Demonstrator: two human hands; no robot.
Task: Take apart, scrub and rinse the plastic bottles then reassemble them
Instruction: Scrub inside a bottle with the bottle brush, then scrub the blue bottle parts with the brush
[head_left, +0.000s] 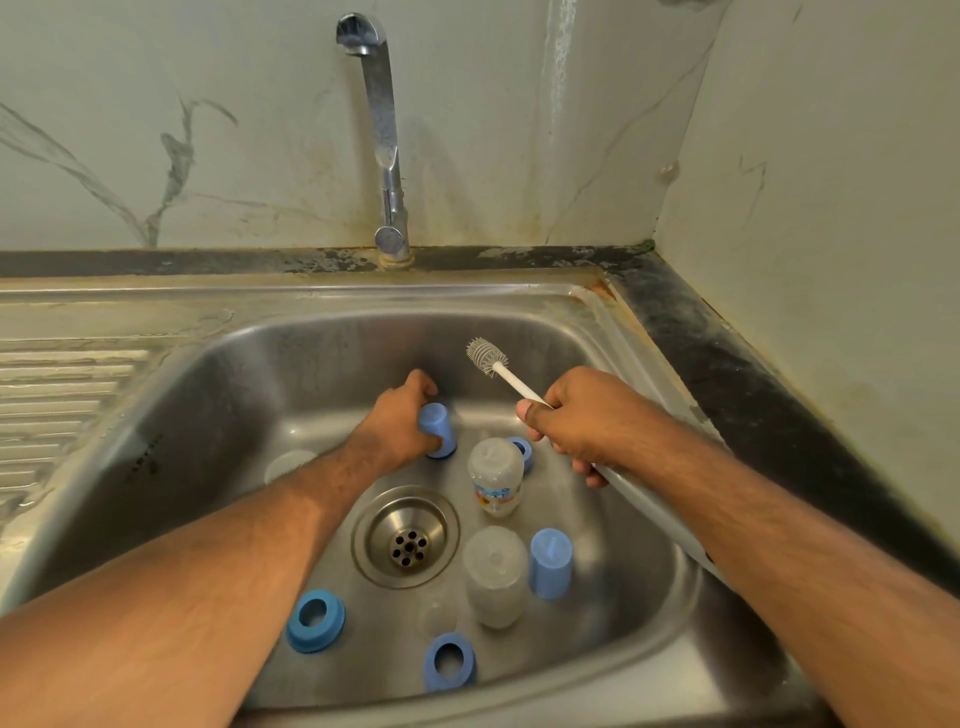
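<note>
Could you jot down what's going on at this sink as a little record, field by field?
place: steel sink, tap not running
left hand: gripping a blue cap on the basin floor
right hand: holding a bottle brush, head raised
bottles: two clear ones, upside down
loose parts: blue rings, another blue cap
stage: bottles apart
</note>
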